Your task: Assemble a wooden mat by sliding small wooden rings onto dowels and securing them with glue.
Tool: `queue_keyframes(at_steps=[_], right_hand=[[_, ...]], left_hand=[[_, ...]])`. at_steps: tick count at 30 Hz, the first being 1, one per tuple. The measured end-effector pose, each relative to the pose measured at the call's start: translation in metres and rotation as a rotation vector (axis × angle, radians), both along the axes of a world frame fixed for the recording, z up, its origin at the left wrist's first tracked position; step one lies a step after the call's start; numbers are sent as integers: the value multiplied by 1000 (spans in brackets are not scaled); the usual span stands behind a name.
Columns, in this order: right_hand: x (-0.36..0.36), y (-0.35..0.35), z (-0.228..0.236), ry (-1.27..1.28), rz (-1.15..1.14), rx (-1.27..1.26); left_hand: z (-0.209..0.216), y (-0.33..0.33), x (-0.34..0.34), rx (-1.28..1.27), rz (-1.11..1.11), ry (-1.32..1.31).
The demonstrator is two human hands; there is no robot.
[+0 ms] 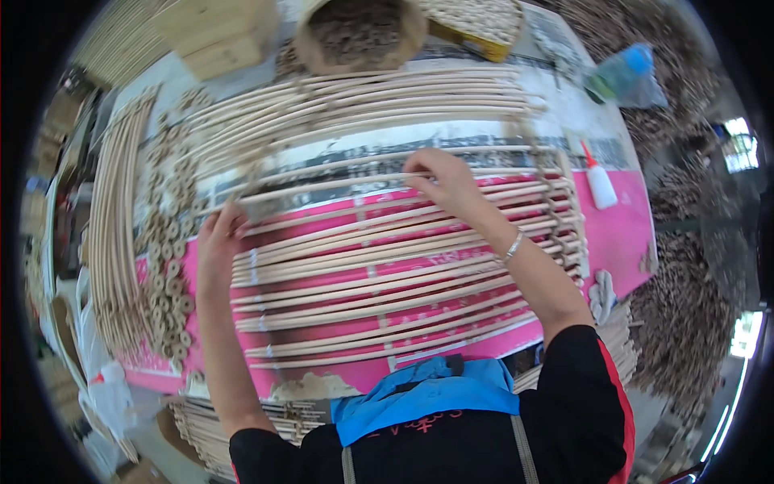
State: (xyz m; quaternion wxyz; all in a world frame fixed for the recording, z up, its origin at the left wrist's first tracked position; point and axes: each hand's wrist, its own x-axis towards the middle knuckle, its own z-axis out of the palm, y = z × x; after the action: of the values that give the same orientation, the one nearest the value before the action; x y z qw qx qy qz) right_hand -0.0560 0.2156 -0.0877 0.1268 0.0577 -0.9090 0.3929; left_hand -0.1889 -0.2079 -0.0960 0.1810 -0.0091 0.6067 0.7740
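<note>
Over the table, the right hand pinches a slim wooden rod between thumb and fingers; at its nine-o'clock end the left hand's fingers curl, grip unclear. From it, parallel rods lie at six o'clock, wooden rings at eight, a red-tipped squeeze bottle at three.

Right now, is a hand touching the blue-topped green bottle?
No, the bottle is at upper right, apart from the left hand and right hand.

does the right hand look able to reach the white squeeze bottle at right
Probably yes; nothing tall stands between the right hand and the white squeeze bottle, but that hand holds a wooden rod.
</note>
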Motion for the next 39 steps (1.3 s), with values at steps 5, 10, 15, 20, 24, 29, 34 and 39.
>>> queue_keyframes(at_steps=[5,10,15,20,24,29,34,39], right_hand=[[5,12,-2,70,-88,88],[-1,10,-10,85,-78,114],[-10,15,-24,72,-21,84],[0,21,-14,-59,-27,33],[2,15,-16,-114,-39,-76],[-4,17,-18,-211,-26,-48],[-7,15,-9,41,-34,231],[-9,14,-5,113,-30,390]], left_hand=[[-18,12,-12,1,-12,-77],[-10,7,-6,-65,17,-76],[21,-2,8,-524,-9,108],[50,18,11,-1022,35,1031],[45,19,7,-1191,-128,1081],[23,14,-1,-1161,-156,1091],[13,22,-6,-1153,-113,1083],[7,28,-6,-1171,-82,1075]])
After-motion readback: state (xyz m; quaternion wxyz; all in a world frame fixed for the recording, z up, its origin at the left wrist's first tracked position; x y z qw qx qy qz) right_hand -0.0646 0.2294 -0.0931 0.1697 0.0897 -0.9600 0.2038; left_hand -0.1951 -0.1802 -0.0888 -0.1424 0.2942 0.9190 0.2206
